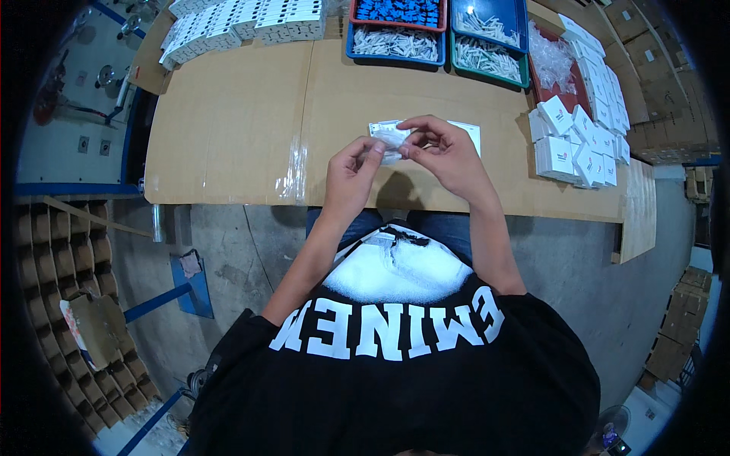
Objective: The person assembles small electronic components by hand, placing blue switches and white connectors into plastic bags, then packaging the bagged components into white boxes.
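Between my two hands, over the cardboard-covered table (228,129), is a small clear plastic bag (391,137) with something whitish in it. My left hand (354,165) pinches its near left side between thumb and fingers. My right hand (441,152) grips its right edge, fingers bent and thumb pressed in. What lies inside the bag is too small to make out. Beneath the hands lie a white box piece (382,127) and, partly behind my right hand, a flat white card or box part (465,135).
Trays at the back hold blue pieces (399,11) and white stick-like parts (395,43). A red tray of clear plastic bags (553,61) stands right of them. Small white boxes (566,144) are piled at the right; rows of white boxes (243,23) stand at the far left.
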Available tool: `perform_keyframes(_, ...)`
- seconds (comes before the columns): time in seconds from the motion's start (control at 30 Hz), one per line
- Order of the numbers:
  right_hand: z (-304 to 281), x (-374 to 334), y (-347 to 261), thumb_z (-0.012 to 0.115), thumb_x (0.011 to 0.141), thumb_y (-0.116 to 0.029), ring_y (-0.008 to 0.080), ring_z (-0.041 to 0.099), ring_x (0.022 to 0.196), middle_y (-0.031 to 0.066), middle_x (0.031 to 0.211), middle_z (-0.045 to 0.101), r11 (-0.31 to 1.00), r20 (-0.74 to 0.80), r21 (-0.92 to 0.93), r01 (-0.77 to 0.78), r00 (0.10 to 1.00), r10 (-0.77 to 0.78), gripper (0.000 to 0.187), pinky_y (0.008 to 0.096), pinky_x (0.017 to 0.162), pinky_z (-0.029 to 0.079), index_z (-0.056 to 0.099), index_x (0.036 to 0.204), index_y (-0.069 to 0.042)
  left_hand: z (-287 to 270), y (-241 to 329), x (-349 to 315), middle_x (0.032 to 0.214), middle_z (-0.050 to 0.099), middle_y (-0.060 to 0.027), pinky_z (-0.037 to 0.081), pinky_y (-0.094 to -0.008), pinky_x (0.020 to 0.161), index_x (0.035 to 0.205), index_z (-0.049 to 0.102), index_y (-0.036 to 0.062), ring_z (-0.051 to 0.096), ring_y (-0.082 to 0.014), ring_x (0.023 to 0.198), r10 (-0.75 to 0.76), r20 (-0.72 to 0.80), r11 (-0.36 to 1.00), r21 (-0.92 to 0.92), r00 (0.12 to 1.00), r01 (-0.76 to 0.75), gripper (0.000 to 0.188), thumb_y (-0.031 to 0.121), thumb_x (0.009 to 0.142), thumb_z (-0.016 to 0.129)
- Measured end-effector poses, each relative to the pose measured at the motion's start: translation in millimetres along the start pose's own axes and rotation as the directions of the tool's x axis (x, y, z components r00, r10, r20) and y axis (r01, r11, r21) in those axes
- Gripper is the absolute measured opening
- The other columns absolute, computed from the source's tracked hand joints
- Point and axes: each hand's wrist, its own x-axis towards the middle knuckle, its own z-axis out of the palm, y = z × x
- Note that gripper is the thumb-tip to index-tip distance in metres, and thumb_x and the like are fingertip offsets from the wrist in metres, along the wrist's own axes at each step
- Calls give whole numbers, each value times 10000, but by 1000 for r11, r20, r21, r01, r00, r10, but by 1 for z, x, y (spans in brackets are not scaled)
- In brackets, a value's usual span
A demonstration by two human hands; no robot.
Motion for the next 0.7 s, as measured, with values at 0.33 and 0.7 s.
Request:
perform_keyframes(0.33,20,-15,23,762,915,-39,82,662,872,46,976,734,948,-106,319,-11,993,47,155,236,785,534,721,1058,5,14,20,-2,999,734,-69,541,-251,844,1072,717,-36,671,-104,927,23,-160,991,-123,987,-43,185,125,982,723)
perform_keyframes(0.7,24,-18,24,737,933,-19,80,657,824,50,949,739,892,-189,450,37,980,55,149,222,713,533,740,1080,9,17,21,-3,1012,732,-79,550,-253,871,1103,700,-45,689,-124,952,14,-183,985,-169,983,-46,186,102,989,708)
